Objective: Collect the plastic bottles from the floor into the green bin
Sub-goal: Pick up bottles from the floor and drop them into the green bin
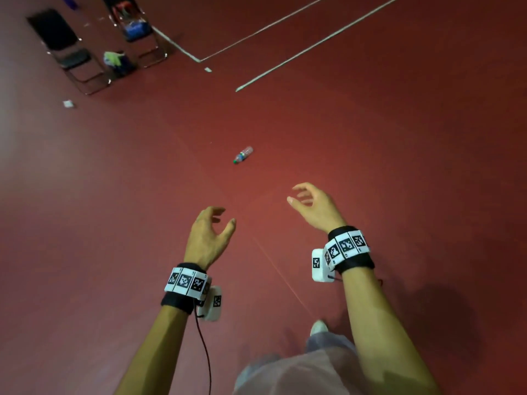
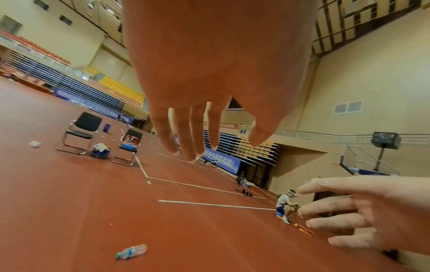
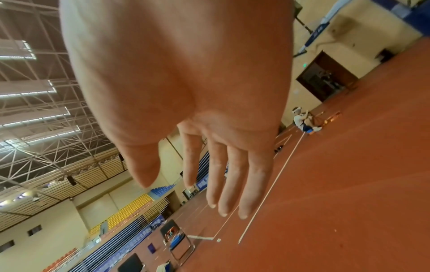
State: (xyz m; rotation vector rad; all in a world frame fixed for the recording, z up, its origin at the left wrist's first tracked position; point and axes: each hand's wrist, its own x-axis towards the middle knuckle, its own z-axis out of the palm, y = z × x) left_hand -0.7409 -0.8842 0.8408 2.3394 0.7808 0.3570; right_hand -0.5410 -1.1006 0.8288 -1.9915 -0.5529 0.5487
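A clear plastic bottle (image 1: 243, 154) with a green cap lies on its side on the red floor, ahead of both hands; the left wrist view shows the bottle (image 2: 131, 251) low in the picture. My left hand (image 1: 216, 223) hangs open with loosely curled fingers, holding nothing, short of the bottle. My right hand (image 1: 299, 195) is open too, fingers relaxed, to the right of the bottle and nearer me. In the wrist views my left hand (image 2: 209, 145) and right hand (image 3: 204, 193) are both empty. No green bin is recognisable in any view.
Two black folding chairs (image 1: 67, 49) (image 1: 137, 27) stand at the far left, with a dark bin with cloth on it (image 1: 117, 61) between them. White court lines (image 1: 285, 49) cross the floor. A scrap of paper (image 1: 68, 104) lies left. A person (image 2: 285, 204) crouches far off.
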